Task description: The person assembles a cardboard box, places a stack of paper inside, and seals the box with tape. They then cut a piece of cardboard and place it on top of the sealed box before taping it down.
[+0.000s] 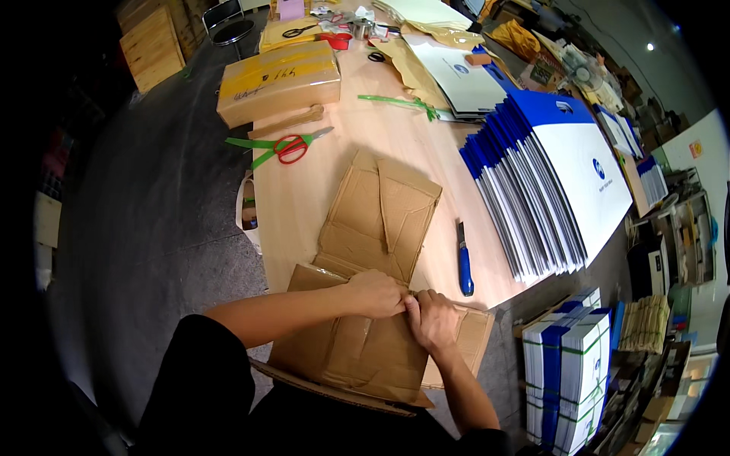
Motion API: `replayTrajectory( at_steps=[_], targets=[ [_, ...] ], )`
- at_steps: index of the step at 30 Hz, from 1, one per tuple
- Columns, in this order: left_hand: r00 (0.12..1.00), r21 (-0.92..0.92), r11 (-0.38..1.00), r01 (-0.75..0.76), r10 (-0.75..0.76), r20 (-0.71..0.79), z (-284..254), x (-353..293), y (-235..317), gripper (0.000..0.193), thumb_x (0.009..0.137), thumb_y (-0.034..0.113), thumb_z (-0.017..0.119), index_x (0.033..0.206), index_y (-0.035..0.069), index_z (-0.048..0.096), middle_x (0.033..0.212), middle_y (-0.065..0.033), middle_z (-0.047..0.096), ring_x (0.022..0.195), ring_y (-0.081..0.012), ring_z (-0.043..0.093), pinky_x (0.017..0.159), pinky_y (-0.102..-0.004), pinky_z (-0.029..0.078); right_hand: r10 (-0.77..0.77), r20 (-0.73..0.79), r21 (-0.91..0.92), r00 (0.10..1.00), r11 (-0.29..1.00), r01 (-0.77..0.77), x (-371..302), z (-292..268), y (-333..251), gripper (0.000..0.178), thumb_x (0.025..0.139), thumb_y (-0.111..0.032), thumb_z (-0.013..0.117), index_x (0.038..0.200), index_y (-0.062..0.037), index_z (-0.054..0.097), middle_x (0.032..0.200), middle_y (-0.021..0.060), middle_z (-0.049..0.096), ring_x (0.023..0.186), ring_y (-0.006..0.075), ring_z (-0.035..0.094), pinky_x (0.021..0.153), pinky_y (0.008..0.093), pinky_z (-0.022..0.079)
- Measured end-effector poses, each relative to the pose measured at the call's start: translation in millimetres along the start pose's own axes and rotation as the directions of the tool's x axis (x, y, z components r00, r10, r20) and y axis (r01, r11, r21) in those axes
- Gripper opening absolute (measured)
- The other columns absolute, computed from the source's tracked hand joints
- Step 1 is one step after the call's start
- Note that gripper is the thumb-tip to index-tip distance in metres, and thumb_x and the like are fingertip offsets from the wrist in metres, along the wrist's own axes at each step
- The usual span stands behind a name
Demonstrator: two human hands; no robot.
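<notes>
A flattened brown cardboard box (376, 251) was laid at the near edge of the wooden tabletop (304, 197), its lower part hanging past that edge toward the person. It was gripped near its middle fold by both hands, which met there and touched each other. The left hand (376, 292) was curled with the fingers pressed together, pinching the cardboard at the fold; the right hand (432, 319) was likewise closed on the cardboard just beside it. A blue-handled utility knife (463, 262) was seen lying just right of the box, apart from it. Farther right, a fanned stack of white and blue folders (547, 182) was spread across the tabletop. Beyond the box, red-handled scissors (293, 147) were placed near loose green strapping (255, 144), and behind them a parcel wrapped in yellow tape (277, 80) was set at the far left of the tabletop.
</notes>
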State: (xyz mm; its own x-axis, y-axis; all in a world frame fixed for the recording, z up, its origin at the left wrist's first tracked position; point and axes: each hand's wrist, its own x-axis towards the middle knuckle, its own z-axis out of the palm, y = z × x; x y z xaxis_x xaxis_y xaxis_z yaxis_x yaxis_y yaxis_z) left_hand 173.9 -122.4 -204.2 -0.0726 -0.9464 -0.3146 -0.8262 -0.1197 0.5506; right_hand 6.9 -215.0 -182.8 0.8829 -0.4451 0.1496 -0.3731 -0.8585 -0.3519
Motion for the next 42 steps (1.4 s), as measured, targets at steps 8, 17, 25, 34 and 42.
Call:
replayTrajectory(
  at_steps=[8, 17, 25, 34, 42],
  targets=[
    [0.928, -0.006, 0.991, -0.134, 0.123, -0.353, 2.3, -23.0, -3.0, 0.035, 0.096, 0.039, 0.052, 0.098, 0.008, 0.067, 0.081, -0.0198, 0.071, 0.076, -0.0404, 0.068, 0.07, -0.0518, 0.055, 0.035, 0.074, 0.022, 0.997, 0.999, -0.036, 6.4, 0.9, -8.0, 0.046, 0.096, -0.043, 0.061, 0.072, -0.0044, 0.06, 0.072, 0.0164, 0.062, 0.068, 0.0355, 0.064, 0.061, 0.044, 0.05],
    [0.994, 0.099, 0.995, -0.028, 0.038, -0.1, -9.1, -13.6, 10.2, 0.041, 0.098, 0.042, 0.049, 0.095, 0.006, 0.068, 0.077, -0.0197, 0.07, 0.071, -0.039, 0.069, 0.067, -0.05, 0.056, 0.238, 0.363, 0.241, 0.901, 0.91, -0.337, 10.5, -17.1, 10.1, 0.061, 0.1, -0.06, 0.042, 0.098, -0.0068, 0.072, 0.093, 0.0211, 0.069, 0.091, 0.0378, 0.067, 0.082, 0.0455, 0.052],
    [1.0, -0.058, 0.998, -0.01, 0.01, 0.007, -28.9, -14.2, 15.3, 0.044, 0.098, 0.038, 0.055, 0.124, 0.003, 0.062, 0.099, -0.0255, 0.069, 0.092, -0.0412, 0.067, 0.08, -0.0479, 0.053, 0.199, 0.621, 0.717, 0.758, 0.246, -0.652, -35.3, -31.8, 107.8, 0.091, 0.096, -0.076, 0.022, 0.135, -0.0036, 0.06, 0.147, 0.0184, 0.05, 0.142, 0.0349, 0.039, 0.119, 0.0424, 0.028],
    [0.982, -0.166, 0.983, 0.076, -0.045, 0.182, -36.3, -13.2, 25.7, 0.059, 0.09, 0.039, 0.065, 0.132, 0.0, 0.054, 0.111, -0.0252, 0.068, 0.104, -0.0402, 0.067, 0.088, -0.0429, 0.052, 0.266, 0.452, 0.83, 0.852, 0.225, -0.511, -69.6, 52.0, 77.5, 0.076, 0.102, -0.062, 0.026, 0.143, -0.003, 0.051, 0.151, 0.02, 0.045, 0.143, 0.0359, 0.036, 0.119, 0.0423, 0.027],
    [0.991, -0.081, 0.995, 0.057, -0.046, 0.129, -32.3, -14.3, 18.4, 0.058, 0.09, 0.04, 0.066, 0.129, -0.001, 0.055, 0.101, -0.0249, 0.069, 0.09, -0.0401, 0.069, 0.078, -0.0436, 0.053, 0.06, 0.574, 0.801, 0.817, 0.166, -0.575, -58.5, 13.0, 97.5, 0.072, 0.103, -0.059, 0.027, 0.144, -0.005, 0.051, 0.153, 0.0138, 0.045, 0.143, 0.0299, 0.038, 0.119, 0.0381, 0.027]
  ],
)
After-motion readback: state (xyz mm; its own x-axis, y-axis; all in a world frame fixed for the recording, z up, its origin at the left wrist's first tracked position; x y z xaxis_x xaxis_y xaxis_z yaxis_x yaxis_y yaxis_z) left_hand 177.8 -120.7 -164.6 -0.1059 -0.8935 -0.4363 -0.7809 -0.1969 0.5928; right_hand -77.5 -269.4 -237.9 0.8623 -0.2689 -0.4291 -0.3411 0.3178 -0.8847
